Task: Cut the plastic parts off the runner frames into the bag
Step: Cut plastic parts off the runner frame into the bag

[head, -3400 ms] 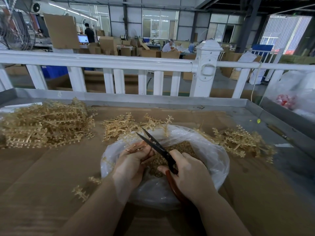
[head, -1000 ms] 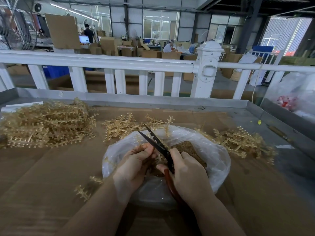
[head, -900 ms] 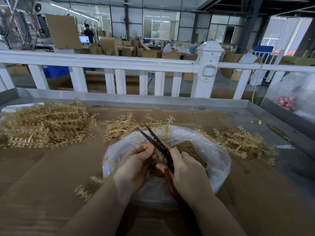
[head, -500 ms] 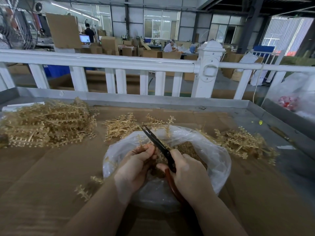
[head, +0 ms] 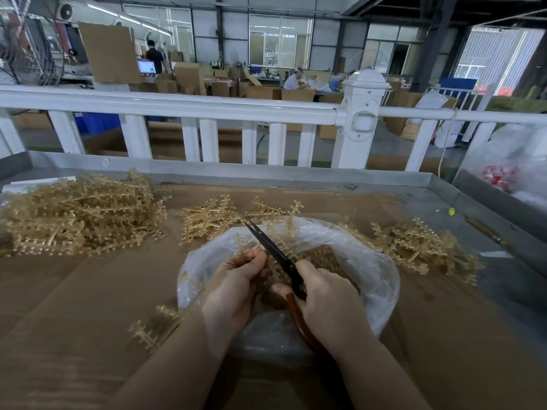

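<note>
We pinched the runner frame (head: 278,247) in our left hand (head: 233,288) right over the open bag (head: 376,279), our right hand (head: 328,303) wrapped round the scissors (head: 275,253), blades nearly closed, so snipped parts fell straight in.

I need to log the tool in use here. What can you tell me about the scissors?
The scissors have narrow dark blades and reddish-brown handles, metal by the look. The right hand grips the handles; the blades point up and away to the left, shut or nearly so, over the open clear plastic bag. They lie against the tan runner frame that the left hand holds.
</note>
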